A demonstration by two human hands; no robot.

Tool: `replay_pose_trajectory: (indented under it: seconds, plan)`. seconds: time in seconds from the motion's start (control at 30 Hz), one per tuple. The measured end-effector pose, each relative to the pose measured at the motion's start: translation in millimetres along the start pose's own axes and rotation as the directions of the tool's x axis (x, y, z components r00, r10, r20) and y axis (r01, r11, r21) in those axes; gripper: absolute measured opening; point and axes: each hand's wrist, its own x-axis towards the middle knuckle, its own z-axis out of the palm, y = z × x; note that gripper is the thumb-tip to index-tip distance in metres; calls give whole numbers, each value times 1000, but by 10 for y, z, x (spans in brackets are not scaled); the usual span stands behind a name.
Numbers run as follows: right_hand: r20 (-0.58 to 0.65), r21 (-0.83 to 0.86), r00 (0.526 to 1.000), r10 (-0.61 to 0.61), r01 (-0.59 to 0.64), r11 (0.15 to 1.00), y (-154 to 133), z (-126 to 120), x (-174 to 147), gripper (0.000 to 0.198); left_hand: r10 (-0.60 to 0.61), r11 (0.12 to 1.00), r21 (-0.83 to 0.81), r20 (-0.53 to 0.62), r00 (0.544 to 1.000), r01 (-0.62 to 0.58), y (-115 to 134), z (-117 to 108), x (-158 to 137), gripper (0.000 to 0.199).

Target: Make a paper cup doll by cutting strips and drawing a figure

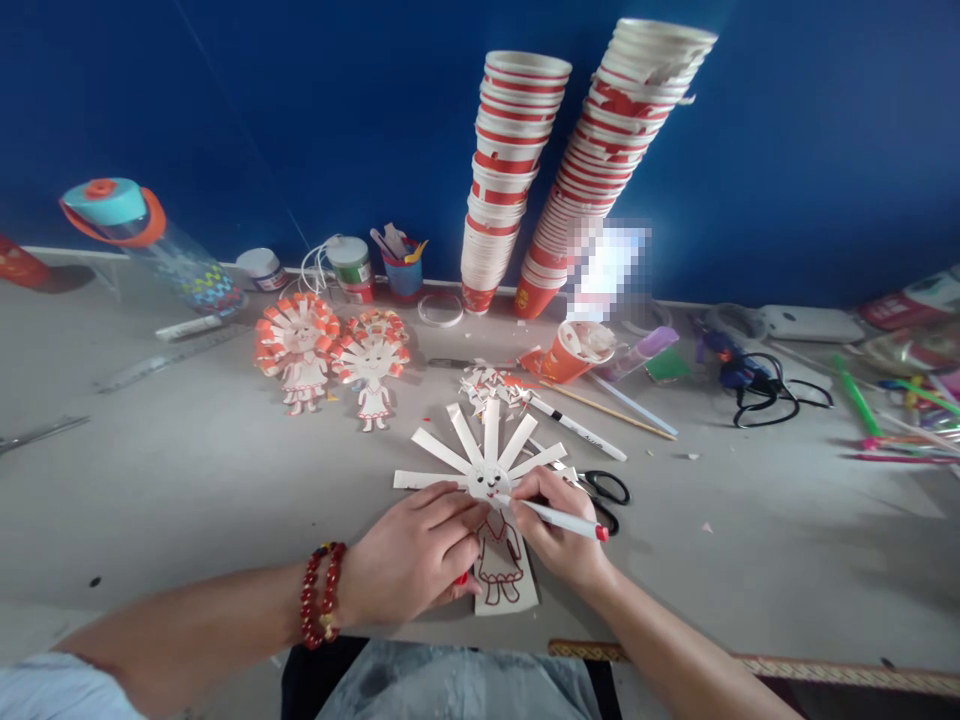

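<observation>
A white paper cup cutout point(491, 480) lies near the table's front edge, its strips fanned out around a drawn face. Below the face, a dress and legs are outlined in dark red on its lower part. My left hand point(420, 555) holds the cutout down from the left, fingers bent over its edge. Something small and red, perhaps a pen cap point(461, 578), shows under those fingers. My right hand point(559, 525) grips a white marker with a red end point(574, 522), its tip at the face's mouth. Black-handled scissors point(604, 490) lie partly under the cutout.
Finished paper dolls point(373, 375) stand left of centre. Two tall stacks of paper cups point(510, 170) lean by the blue wall. Paper scraps point(491, 388), a black marker point(577, 428) and a scrap-filled cup point(571, 355) lie beyond my hands. A water bottle point(180, 255) stands far left.
</observation>
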Motion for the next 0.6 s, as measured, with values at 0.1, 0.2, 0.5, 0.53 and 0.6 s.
replay_pose_trajectory:
  seconds: [0.1, 0.2, 0.5, 0.53, 0.6]
  plan:
    - [13, -14, 1000, -10, 11, 1000, -7, 13, 10, 13, 4, 1000, 1, 10, 1000, -4, -3, 1, -1, 36]
    - [30, -24, 999, -18, 18, 1000, 7, 23, 11, 13, 2, 1000, -4, 13, 1000, -2, -5, 5, -6, 36]
    - [63, -51, 998, -5, 8, 999, 43, 38, -1, 13, -2, 1000, -14, 15, 1000, 3, 2, -5, 2, 33]
    - [69, -57, 998, -5, 9, 998, 49, 39, -2, 13, -2, 1000, -15, 16, 1000, 2, 3, -7, 2, 33]
    - [74, -67, 997, -6, 11, 998, 61, 41, -3, 13, -1, 1000, -14, 18, 1000, 2, 4, -10, 2, 33]
